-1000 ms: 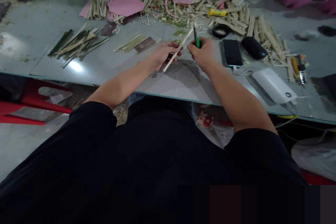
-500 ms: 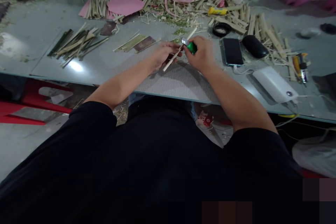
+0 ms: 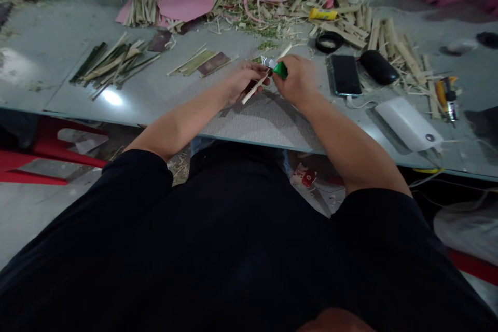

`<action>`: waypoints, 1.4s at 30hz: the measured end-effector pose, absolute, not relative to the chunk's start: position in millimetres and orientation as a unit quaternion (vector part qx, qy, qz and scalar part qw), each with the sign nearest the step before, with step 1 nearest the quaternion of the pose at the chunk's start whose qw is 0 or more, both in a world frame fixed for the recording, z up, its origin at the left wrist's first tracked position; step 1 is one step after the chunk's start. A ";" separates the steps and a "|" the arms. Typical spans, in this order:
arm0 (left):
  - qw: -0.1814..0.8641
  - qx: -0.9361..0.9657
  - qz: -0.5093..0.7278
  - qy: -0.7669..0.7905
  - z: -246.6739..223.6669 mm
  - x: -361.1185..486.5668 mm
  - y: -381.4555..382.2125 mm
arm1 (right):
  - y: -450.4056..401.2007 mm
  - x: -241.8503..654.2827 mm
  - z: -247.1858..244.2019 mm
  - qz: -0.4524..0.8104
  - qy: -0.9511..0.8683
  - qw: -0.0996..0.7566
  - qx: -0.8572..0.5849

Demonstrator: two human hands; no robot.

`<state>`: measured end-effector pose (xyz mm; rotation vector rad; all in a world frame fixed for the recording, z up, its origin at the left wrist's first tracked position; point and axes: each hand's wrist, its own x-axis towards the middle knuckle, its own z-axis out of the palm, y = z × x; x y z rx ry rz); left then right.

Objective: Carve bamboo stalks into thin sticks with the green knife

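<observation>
My left hand [image 3: 249, 79] is closed around a pale bamboo strip [image 3: 252, 94], which slants up and away past my fingers. In my right hand [image 3: 294, 77] is a green-handled cutter [image 3: 280, 69], its silvery metal end against or very near the strip between my two hands. The exact contact is too small to make out. Under my hands lies a grey textured mat [image 3: 268, 124]. Left of them are several thin green strips [image 3: 194, 62] beside a brown flat piece [image 3: 213, 64].
A pile of strips [image 3: 116, 65] lies at the left. Shavings [image 3: 252, 15] and pink paper [image 3: 187, 4] line the back. To the right are a phone [image 3: 345, 75], a black mouse-like case [image 3: 378, 67], a white power bank [image 3: 408, 124], a black tape ring [image 3: 329, 41] and a yellow cutter [image 3: 447, 96].
The cutter has turned and shifted slightly left in my right hand, so its silvery end now shows broader. My left hand keeps its hold on the strip, nearly still.
</observation>
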<state>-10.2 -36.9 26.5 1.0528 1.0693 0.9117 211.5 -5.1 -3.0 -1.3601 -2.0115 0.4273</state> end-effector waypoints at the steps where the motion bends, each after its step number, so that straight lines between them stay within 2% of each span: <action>1: 0.637 0.468 0.400 0.463 26.7 -10.3 -37.4 | -3.8 212.3 -4.3 0.162 -0.771 0.332 -0.519; 14: 0.636 0.463 0.402 0.468 27.3 -11.7 -37.3 | 3.2 224.4 0.4 0.127 -0.759 0.348 -0.535; 16: 0.636 0.469 0.402 0.464 22.1 -14.0 -32.7 | 0.9 225.1 3.6 0.110 -0.770 0.327 -0.536; 22: 0.624 0.453 0.443 0.458 13.5 -18.8 -19.5 | -9.5 222.5 20.9 0.028 -0.784 0.158 -0.599; 27: 0.628 0.448 0.463 0.435 17.4 -19.2 -19.7 | -23.3 219.9 36.5 -0.003 -0.775 0.068 -0.629; 37: 0.612 0.464 0.467 0.438 15.7 -18.7 -17.9 | -33.3 212.3 45.2 -0.019 -0.770 0.035 -0.637; 42: 0.603 0.488 0.457 0.435 16.2 -18.3 -19.8 | -31.5 211.4 43.7 0.008 -0.763 0.052 -0.645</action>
